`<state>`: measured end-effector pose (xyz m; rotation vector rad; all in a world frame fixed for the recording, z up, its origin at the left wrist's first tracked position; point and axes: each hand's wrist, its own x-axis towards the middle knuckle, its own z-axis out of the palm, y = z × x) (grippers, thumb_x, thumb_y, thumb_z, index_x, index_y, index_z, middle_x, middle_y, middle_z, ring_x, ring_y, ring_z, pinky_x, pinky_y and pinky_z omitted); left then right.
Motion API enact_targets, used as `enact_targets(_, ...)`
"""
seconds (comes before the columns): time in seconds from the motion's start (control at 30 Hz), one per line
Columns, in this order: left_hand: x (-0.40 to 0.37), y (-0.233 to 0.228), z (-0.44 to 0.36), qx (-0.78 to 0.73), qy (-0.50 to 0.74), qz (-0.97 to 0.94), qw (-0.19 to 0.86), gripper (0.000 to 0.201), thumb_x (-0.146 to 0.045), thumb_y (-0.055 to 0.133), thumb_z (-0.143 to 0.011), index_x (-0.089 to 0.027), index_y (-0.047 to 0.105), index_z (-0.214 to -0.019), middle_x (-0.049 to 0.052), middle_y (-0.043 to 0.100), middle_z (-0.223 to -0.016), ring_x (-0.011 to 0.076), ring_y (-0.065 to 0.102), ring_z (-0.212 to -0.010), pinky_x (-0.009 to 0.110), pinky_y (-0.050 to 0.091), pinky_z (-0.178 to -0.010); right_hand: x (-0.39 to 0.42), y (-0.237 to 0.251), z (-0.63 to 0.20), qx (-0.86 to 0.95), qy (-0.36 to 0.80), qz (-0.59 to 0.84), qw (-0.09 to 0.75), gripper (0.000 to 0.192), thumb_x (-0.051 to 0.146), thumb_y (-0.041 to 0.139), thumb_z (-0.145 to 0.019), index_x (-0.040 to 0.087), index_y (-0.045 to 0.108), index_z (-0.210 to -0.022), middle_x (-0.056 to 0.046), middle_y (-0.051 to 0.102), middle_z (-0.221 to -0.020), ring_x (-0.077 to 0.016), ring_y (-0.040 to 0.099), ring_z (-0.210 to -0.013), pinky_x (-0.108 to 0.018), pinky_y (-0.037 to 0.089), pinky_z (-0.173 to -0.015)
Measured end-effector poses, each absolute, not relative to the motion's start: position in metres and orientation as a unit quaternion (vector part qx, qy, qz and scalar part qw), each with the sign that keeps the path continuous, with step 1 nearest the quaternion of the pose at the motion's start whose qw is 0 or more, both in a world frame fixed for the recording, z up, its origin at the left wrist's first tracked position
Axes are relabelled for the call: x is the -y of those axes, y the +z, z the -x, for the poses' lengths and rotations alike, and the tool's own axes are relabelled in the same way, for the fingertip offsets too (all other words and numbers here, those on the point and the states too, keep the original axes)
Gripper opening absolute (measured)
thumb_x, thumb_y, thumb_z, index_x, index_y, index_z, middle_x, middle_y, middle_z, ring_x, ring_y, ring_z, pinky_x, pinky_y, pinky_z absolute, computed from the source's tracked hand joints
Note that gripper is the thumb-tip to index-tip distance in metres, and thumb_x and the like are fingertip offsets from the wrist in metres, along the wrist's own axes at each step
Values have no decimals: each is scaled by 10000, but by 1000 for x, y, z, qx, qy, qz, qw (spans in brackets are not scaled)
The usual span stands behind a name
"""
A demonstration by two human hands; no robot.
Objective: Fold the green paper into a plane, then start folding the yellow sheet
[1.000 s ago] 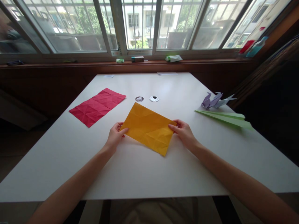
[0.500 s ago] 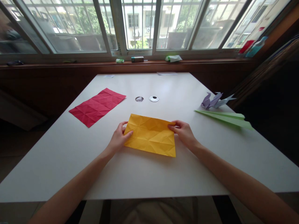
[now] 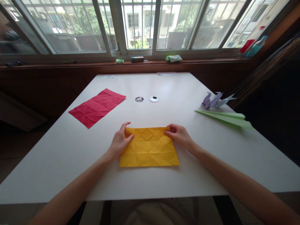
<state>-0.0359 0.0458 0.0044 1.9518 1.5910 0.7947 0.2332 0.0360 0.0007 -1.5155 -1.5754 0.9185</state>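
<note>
A creased yellow sheet of paper [image 3: 150,148] lies in front of me, its long edges running left to right and its near edge at or close to the tabletop. My left hand [image 3: 120,140] grips the paper's far left corner, thumb on top and the other fingers behind it. At the far right corner, my right hand [image 3: 179,134] pinches the sheet between thumb and fingers. Fold lines cross the yellow surface in squares and diagonals. Beyond my left hand rests a creased red sheet of paper [image 3: 98,107], flat on the table.
On the white table [image 3: 145,184], a green paper plane [image 3: 222,118] lies at the right, beside a purple paper crane [image 3: 211,101] and a pale one [image 3: 225,101]. Two round cable holes, one with a metal ring [image 3: 154,99], sit mid-table. Small items line the windowsill [image 3: 93,64].
The yellow paper has come nearer to me and turned from a slant to lie squarely across. Both hands still hold it by its sides, now at the far corners.
</note>
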Motion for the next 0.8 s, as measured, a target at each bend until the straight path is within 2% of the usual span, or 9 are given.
enact_targets(0.1, -44, 1, 33, -580, 261, -748, 192, 499, -237, 536, -753, -227, 395, -1232, 43, 587, -982, 195, 570, -801, 318, 444, -748, -36, 0, -232, 631, 326, 600, 367, 189, 353, 611, -657, 187, 599, -748, 5, 559, -644, -136, 488, -601, -252, 378, -536)
enact_targets(0.17, -41, -2, 30, -567, 258, -773, 115, 512, -176, 528, -753, -215, 391, -1245, 80, 568, -1083, 236, 547, -956, 375, 423, -844, -36, 0, -232, 639, 310, 604, 362, 186, 351, 602, -660, 191, 590, -755, 10, 550, -643, -134, 481, -597, -253, 371, -540)
enact_targets(0.23, -38, -2, 26, -539, 264, -799, 28, 549, -93, 497, -750, -206, 378, -1274, 115, 491, -1227, 267, 440, -1151, 431, 349, -952, -36, 0, -231, 645, 298, 607, 356, 178, 347, 599, -658, 193, 582, -745, 17, 532, -627, -129, 468, -582, -251, 361, -534)
enact_targets(0.3, -36, 0, 21, -482, 248, -840, -11, 603, -10, 407, -764, -229, 329, -1321, 98, 336, -1389, 256, 264, -1300, 464, 235, -1038, -36, 0, -232, 650, 292, 608, 350, 173, 345, 596, -657, 193, 574, -736, 21, 517, -616, -125, 458, -572, -249, 354, -528)
enact_targets(0.37, -35, 2, 19, -396, 195, -897, 18, 632, 18, 315, -794, -281, 281, -1349, 32, 250, -1447, 215, 176, -1342, 457, 182, -1071, -36, 0, -231, 654, 288, 609, 345, 169, 345, 591, -662, 192, 569, -729, 21, 517, -620, -124, 458, -575, -248, 353, -526)
enact_targets(0.47, -36, 3, 20, -297, 125, -941, 108, 515, -88, 289, -879, -316, 295, -1341, -18, 330, -1413, 169, 252, -1318, 382, 258, -1064, -36, 1, -231, 658, 287, 608, 339, 162, 341, 587, -670, 192, 570, -732, 18, 525, -631, -126, 465, -582, -249, 354, -529)
enact_targets(0.57, -38, -2, 20, -294, 127, -936, 144, 415, -184, 317, -909, -282, 369, -1309, -10, 424, -1355, 162, 325, -1279, 342, 304, -1047, -35, 1, -231, 658, 286, 608, 339, 153, 331, 578, -684, 191, 570, -746, 17, 525, -637, -127, 469, -589, -250, 359, -533)
enact_targets(0.67, -36, -5, 18, -311, 151, -927, 147, 371, -200, 330, -908, -260, 442, -1257, 8, 468, -1316, 177, 362, -1249, 360, 306, -1045, -34, 1, -230, 655, 282, 610, 345, 159, 332, 572, -691, 192, 567, -767, 16, 526, -643, -129, 474, -593, -251, 369, -533)
enact_targets(0.8, -33, -2, 13, -331, 152, -919, 150, 324, -291, 383, -892, -253, 492, -1195, 37, 434, -1333, 210, 348, -1249, 402, 292, -1049, -32, 2, -227, 652, 275, 613, 351, 222, 324, 611, -664, 190, 565, -835, 12, 551, -671, -132, 500, -599, -252, 401, -535)
